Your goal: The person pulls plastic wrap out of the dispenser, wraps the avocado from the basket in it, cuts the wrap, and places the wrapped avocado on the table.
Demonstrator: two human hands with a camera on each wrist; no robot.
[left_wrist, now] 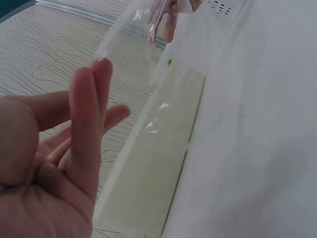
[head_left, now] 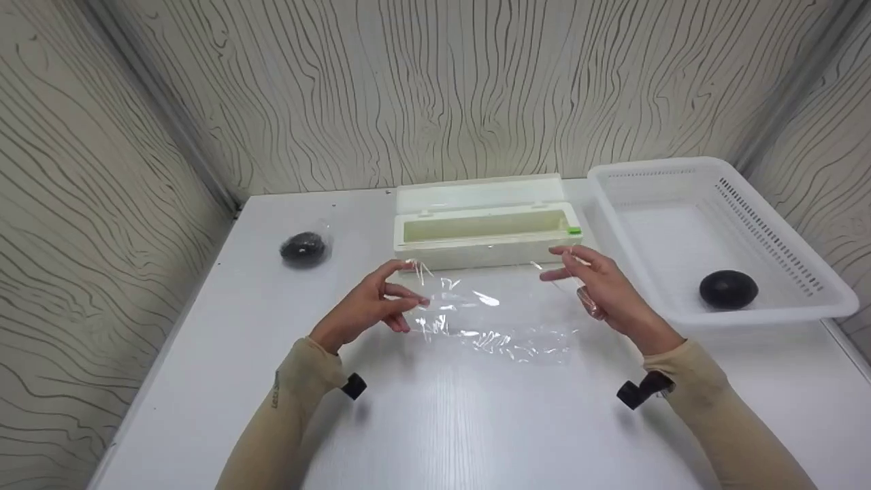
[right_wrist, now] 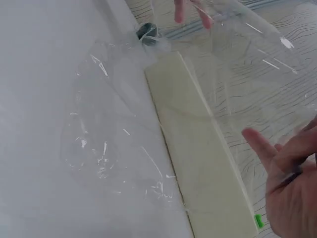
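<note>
A sheet of clear cling film stretches between both hands, its lower part hanging crumpled close over the white table. My left hand pinches the film's left edge, and in the left wrist view the tips of its fingers come together at the sheet. At the opposite side, my right hand holds the right edge, with some film bunched against its lower fingers. Just beyond the sheet lies a long pale cling film dispenser box, its lid raised at the back and a green slider at its right end.
To the left on the table, a dark oval object is wrapped in clear film. A white plastic basket stands at the right with a bare black oval object in its near corner. Wood-patterned walls enclose the back and sides.
</note>
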